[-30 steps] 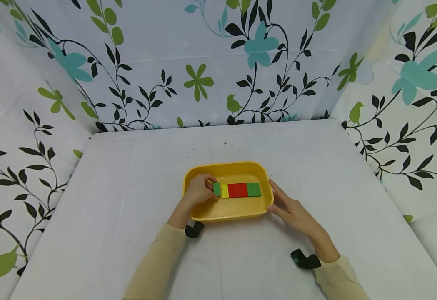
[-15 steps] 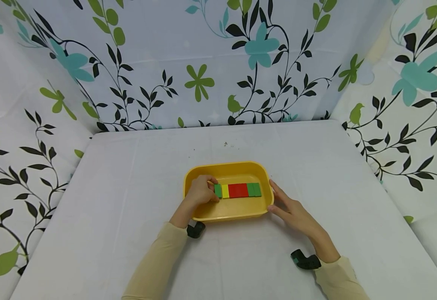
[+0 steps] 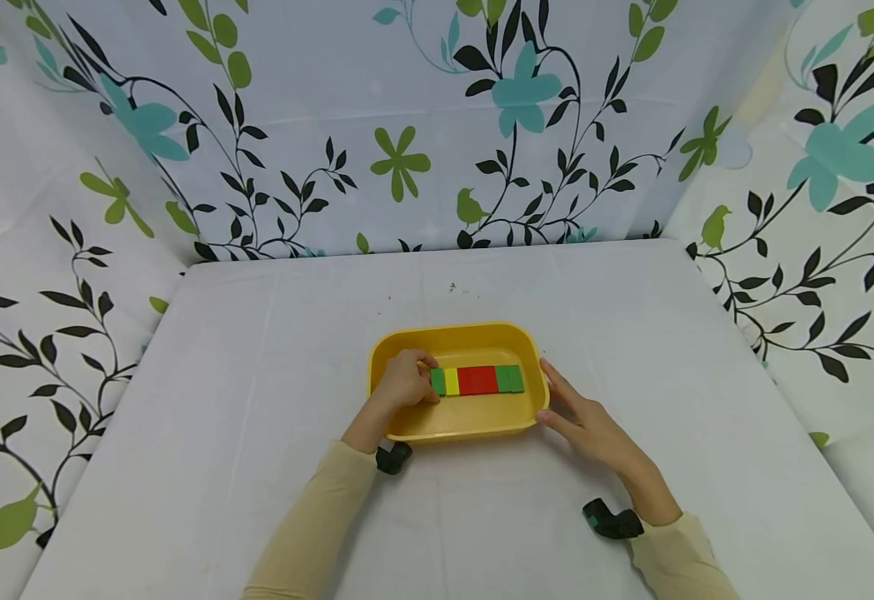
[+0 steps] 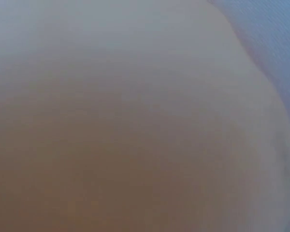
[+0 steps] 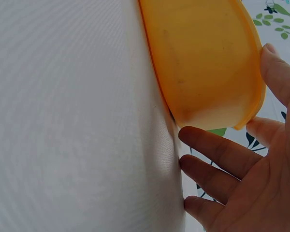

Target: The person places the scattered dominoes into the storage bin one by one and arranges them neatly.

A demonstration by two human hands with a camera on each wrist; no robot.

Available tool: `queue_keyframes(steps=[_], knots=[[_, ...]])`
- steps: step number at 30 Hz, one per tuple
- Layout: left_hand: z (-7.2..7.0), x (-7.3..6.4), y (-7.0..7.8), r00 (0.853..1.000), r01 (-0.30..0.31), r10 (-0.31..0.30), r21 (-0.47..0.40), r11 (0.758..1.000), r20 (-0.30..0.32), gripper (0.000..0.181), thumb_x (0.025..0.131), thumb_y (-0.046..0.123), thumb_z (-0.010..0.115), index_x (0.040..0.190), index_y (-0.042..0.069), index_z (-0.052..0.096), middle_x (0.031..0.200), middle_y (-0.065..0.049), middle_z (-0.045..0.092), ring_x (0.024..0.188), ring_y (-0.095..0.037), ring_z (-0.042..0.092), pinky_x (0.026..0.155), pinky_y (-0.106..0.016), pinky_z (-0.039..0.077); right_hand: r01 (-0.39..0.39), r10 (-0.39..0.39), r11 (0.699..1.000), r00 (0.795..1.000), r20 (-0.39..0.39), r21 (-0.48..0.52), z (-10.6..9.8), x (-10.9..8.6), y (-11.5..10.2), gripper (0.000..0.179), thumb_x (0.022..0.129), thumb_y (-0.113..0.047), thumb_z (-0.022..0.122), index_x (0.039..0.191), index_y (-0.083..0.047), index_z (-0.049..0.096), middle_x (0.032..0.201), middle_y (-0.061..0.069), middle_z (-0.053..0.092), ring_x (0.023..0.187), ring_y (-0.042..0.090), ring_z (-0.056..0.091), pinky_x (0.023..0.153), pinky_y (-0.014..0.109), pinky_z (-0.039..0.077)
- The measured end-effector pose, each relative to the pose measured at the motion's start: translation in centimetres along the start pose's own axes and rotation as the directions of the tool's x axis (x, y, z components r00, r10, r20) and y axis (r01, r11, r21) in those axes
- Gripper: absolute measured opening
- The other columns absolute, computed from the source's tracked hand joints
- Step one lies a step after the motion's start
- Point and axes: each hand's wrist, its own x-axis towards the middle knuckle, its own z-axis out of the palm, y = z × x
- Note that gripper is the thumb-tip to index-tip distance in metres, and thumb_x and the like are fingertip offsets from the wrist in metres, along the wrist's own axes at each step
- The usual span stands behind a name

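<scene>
A shallow yellow tray [image 3: 474,427] lies on the table with a row of coloured blocks inside. From left to right run a green block [image 3: 437,382], a yellow block [image 3: 451,382], a red section [image 3: 477,380] and a green section [image 3: 510,379]. My left hand [image 3: 402,383] reaches into the tray and pinches the leftmost green block, which sits against the yellow one. At the tray's right end, my right hand [image 3: 594,425] touches the rim with extended fingers. In the right wrist view its thumb and index fingertip meet the tray's rim; skin fills the left wrist view.
A white cloth covers the table [image 3: 272,350]. Floral curtains [image 3: 399,108] hang behind it and at both sides. Small dark specks [image 3: 452,287] mark the cloth beyond the tray. A black wrist camera [image 3: 612,519] is strapped to each wrist.
The left hand has slid the leftmost green block slightly right, closing the small gap to the yellow block. The right hand and the tray have stayed put.
</scene>
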Motion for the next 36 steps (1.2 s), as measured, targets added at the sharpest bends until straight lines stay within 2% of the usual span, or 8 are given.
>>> queue_keyframes(steps=[13,22,36], knots=[[0.14,-0.16,-0.02,1.0,-0.017,0.017,-0.004,1.0,0.005,0.046,0.067,-0.004,0.084,0.109,0.002,0.066,0.073,-0.005,0.051,0.061,-0.017,0.046,0.053,-0.023,0.038,0.01,-0.01,1.0,1.0,-0.008,-0.01,0.07,0.01,0.07,0.077,0.097,-0.028,0.06,0.158,-0.03,0.013,0.141,0.022,0.053,0.134,0.044,0.044,0.104,0.068,0.033],[0.28,-0.23,-0.04,1.0,-0.021,0.021,0.023,1.0,0.0,0.046,0.068,-0.003,0.083,0.111,0.002,0.066,0.074,-0.006,0.051,0.064,-0.018,0.047,0.055,-0.024,0.038,0.005,-0.005,1.0,1.0,-0.002,0.0,0.09,0.0,0.1,0.076,0.098,-0.028,0.059,0.158,-0.031,0.013,0.141,0.022,0.053,0.135,0.044,0.043,0.104,0.067,0.033],[0.28,-0.27,-0.07,0.999,-0.053,0.053,0.039,0.998,0.006,0.046,0.068,-0.004,0.082,0.112,0.001,0.067,0.068,-0.004,0.052,0.058,-0.016,0.046,0.053,-0.022,0.037,0.006,-0.006,1.0,1.0,-0.003,-0.001,0.12,0.0,0.25,0.076,0.098,-0.028,0.059,0.158,-0.031,0.013,0.142,0.022,0.051,0.136,0.044,0.042,0.104,0.067,0.033]])
